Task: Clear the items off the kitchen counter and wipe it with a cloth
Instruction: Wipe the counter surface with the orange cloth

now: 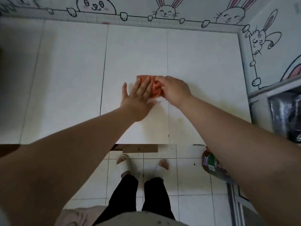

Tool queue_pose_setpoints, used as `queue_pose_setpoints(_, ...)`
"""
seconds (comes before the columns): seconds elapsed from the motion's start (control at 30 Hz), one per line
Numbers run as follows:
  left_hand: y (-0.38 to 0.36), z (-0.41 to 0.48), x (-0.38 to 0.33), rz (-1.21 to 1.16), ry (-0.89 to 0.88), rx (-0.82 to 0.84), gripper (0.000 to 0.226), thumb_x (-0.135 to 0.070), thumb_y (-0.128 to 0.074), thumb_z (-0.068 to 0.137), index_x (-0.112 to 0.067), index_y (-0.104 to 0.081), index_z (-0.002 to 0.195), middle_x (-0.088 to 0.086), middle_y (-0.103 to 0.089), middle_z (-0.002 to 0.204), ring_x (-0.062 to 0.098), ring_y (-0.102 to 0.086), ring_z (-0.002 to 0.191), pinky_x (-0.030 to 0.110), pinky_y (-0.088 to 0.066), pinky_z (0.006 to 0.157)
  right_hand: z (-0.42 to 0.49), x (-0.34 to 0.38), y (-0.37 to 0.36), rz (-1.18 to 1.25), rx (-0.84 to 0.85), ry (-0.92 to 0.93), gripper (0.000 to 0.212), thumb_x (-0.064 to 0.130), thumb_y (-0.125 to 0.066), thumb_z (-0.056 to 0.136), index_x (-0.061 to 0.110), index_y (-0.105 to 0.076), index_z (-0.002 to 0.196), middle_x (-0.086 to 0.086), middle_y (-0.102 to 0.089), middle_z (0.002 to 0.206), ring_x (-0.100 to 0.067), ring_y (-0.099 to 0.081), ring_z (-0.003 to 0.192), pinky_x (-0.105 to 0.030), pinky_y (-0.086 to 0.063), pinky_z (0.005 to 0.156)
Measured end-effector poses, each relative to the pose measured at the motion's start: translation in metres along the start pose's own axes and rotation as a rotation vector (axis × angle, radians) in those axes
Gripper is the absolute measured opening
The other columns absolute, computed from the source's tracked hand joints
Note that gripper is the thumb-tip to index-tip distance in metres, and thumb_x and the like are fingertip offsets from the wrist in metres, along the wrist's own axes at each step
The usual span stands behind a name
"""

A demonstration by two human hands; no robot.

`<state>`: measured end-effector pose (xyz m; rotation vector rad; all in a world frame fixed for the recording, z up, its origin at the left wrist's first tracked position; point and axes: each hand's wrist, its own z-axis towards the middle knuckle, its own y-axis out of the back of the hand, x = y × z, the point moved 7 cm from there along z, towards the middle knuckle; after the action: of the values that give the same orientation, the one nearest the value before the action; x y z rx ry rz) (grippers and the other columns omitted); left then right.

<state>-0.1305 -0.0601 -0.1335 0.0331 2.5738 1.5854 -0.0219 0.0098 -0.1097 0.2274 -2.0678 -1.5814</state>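
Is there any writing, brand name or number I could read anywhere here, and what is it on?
No text can be read.
Bottle on the floor by the right arm: it has a green label with a small white patch, but the print is too small and blurred to read.
Wall behind the counter: only bunny drawings, no words.
Orange cloth under the left hand and right hand: no print visible.

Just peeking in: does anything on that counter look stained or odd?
Yes: a faint yellowish smear marks the white tiled counter right of the orange cloth, under the right forearm. Nothing else stands out.
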Motion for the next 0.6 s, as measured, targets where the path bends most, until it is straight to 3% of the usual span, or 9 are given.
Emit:
queue_pose_setpoints(0.1,-0.016,-0.027,-0.017,-0.009,-0.027,-0.028,0.07,-0.057,-0.009,0.093,-0.026,0.026,0.144,-0.008,0.033,0.153,0.019,0.026,0.142,0.058,0.01,0.114,-0.045,-0.006,-0.011,0.179,-0.03,-0.004,0.037,0.035,-0.051,0.092,0.031,-0.053,0.129,0.001,-0.062,0.124,-0.023,-0.061,0.106,-0.026,-0.046,0.081)
queue_pose_setpoints(0.17,-0.033,-0.056,-0.035,0.003,-0.082,-0.052,0.072,-0.057,-0.011,0.093,-0.024,0.029,0.144,-0.007,0.034,0.152,0.02,0.026,0.142,0.057,0.008,0.114,-0.09,-0.005,-0.026,0.081,-0.041,0.099,0.045,0.027,-0.058,0.09,0.028,-0.048,0.134,0.004,-0.056,0.136,-0.023,-0.06,0.113,-0.034,-0.052,0.088)
queue_pose_setpoints(0.23,-0.055,-0.089,-0.057,0.022,-0.135,-0.089,0.074,-0.057,-0.014,0.093,-0.023,0.025,0.146,-0.006,0.031,0.154,0.02,0.023,0.144,0.057,0.006,0.114,-0.134,-0.012,-0.044,0.049,-0.01,0.135,0.051,0.019,-0.06,0.088,0.025,-0.046,0.137,0.006,-0.051,0.14,-0.023,-0.059,0.113,-0.038,-0.055,0.085)
queue_pose_setpoints(0.33,-0.082,-0.125,-0.083,-0.012,-0.173,-0.108,0.076,-0.063,-0.021,0.091,-0.021,-0.004,0.152,-0.005,0.004,0.16,0.021,0.0,0.147,0.056,-0.004,0.114,-0.185,-0.013,-0.055,-0.016,0.029,0.187,0.052,0.017,-0.047,0.084,0.021,-0.048,0.136,0.0,-0.061,0.124,-0.027,-0.065,0.091,-0.037,-0.056,0.066)
queue_pose_setpoints(0.43,-0.091,-0.133,-0.093,0.001,-0.189,-0.091,0.076,-0.065,-0.022,0.091,-0.021,-0.013,0.151,-0.006,-0.004,0.16,0.021,-0.006,0.147,0.057,-0.007,0.114,-0.202,-0.014,-0.05,-0.101,-0.007,0.247,0.052,0.019,-0.039,0.08,0.018,-0.058,0.129,0.0,-0.067,0.105,-0.023,-0.066,0.072,-0.032,-0.052,0.054)
queue_pose_setpoints(0.53,-0.077,-0.124,-0.093,-0.018,-0.159,-0.091,0.071,-0.062,-0.015,0.092,-0.025,-0.005,0.152,-0.009,0.005,0.16,0.019,-0.004,0.147,0.056,-0.004,0.114,-0.184,-0.023,-0.045,0.03,0.014,0.201,0.042,0.016,-0.058,0.083,0.022,-0.059,0.125,0.002,-0.065,0.12,-0.023,-0.067,0.095,-0.032,-0.056,0.072)
queue_pose_setpoints(0.6,-0.061,-0.104,-0.089,0.011,-0.149,-0.09,0.068,-0.057,-0.013,0.094,-0.028,0.017,0.148,-0.011,0.023,0.156,0.016,0.013,0.146,0.056,0.005,0.114,-0.153,-0.031,-0.032,0.06,0.018,0.157,0.041,0.02,-0.065,0.084,0.025,-0.058,0.124,0.004,-0.062,0.127,-0.023,-0.064,0.105,-0.03,-0.052,0.083)
